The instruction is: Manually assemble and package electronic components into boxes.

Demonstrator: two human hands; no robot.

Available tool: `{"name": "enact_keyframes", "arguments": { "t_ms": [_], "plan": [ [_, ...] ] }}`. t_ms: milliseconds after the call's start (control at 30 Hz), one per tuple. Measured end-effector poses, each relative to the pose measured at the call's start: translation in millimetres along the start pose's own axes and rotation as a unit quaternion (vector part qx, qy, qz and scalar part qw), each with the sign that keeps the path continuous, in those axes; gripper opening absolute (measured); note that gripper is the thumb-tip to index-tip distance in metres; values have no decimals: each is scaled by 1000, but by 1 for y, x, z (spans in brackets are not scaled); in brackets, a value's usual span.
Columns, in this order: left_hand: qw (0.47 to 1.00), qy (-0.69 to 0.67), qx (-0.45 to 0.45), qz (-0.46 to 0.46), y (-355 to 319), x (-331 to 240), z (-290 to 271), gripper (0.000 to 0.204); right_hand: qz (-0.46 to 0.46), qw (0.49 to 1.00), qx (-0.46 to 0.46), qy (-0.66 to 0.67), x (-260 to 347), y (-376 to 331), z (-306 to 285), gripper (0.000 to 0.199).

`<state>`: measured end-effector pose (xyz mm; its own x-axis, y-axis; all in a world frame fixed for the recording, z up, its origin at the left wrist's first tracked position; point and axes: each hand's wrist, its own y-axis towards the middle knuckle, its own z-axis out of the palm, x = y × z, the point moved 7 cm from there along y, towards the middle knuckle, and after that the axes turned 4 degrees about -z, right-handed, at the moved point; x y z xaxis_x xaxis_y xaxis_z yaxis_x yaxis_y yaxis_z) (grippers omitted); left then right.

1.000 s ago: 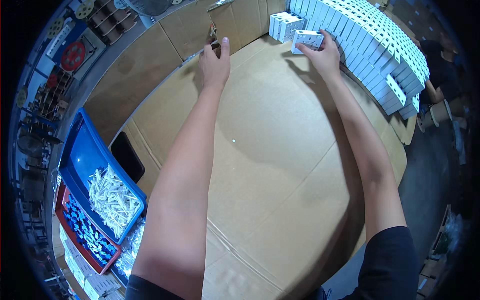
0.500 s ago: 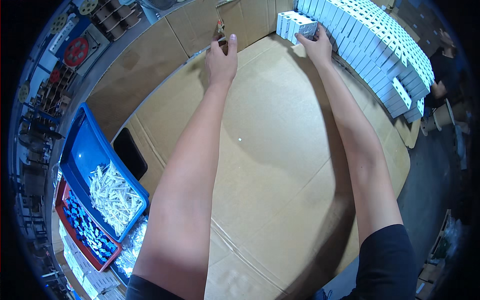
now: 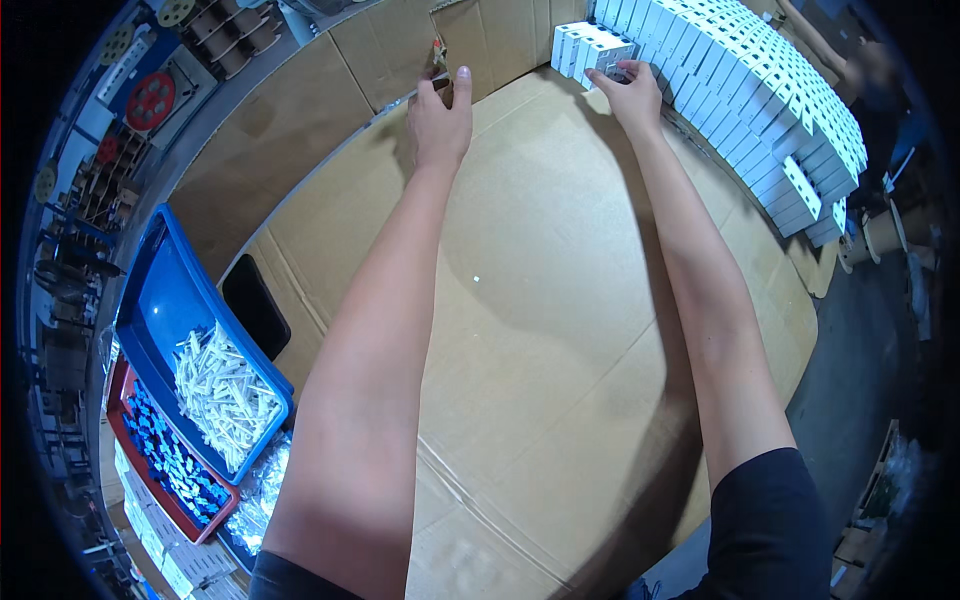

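Far left, off the work surface: a blue bin (image 3: pixel 165 300) holding a heap of pale, stick-like plastic parts (image 3: pixel 225 390), and below it a red tray (image 3: pixel 150 470) of small dark blue pieces (image 3: pixel 170 465); a flat black item (image 3: pixel 255 305) lies just beside the blue bin on the edge of the cardboard. Centre: a broad cardboard sheet (image 3: pixel 540 330) covers the bench, with an upright cardboard wall (image 3: pixel 330 80) along its far side. Left hand (image 3: pixel 440 115): reaches to the far wall, fingers curled and pinched on a small brownish thing at the wall's edge; what that thing is cannot be told. Right hand (image 3: pixel 628 95): reaches to the far corner, fingers closed over a small white box (image 3: pixel 612 52) at the near end of the long curved row of white boxes (image 3: pixel 760 110), the box touching its neighbours. Risks, as a judgement: both arms are at full stretch, so control at the fingertips is likely poor; a nudge from the right hand could tip the end box or skew the packed boxes beside it, and the forearm passing close along the row could brush boxes out of line. A pull by the left hand on the wall might shift it towards the row.
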<state>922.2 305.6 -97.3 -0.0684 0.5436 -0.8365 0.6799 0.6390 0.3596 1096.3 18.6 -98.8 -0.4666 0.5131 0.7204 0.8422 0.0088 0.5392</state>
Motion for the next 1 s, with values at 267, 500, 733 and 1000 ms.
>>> {"name": "enact_keyframes", "arguments": {
  "t_ms": [267, 500, 733, 1000],
  "plan": [
    [1000, -5, 2, -5, 3, 1, 4, 71, -30, 999, -36, 3, 7, 2, -5, 91],
    [1000, 5, 0, -12, 0, -1, -1, 71, -26, 999, -27, -33, 16, -4, -8, 98],
    [999, 17, -15, 40, -2, -6, -6, 75, -40, 998, -35, -25, 10, -1, -6, 100],
    [964, 108, -172, 169, -65, -57, -40, 73, -38, 997, -55, -50, 24, -11, -6, 97]
  ]
}}
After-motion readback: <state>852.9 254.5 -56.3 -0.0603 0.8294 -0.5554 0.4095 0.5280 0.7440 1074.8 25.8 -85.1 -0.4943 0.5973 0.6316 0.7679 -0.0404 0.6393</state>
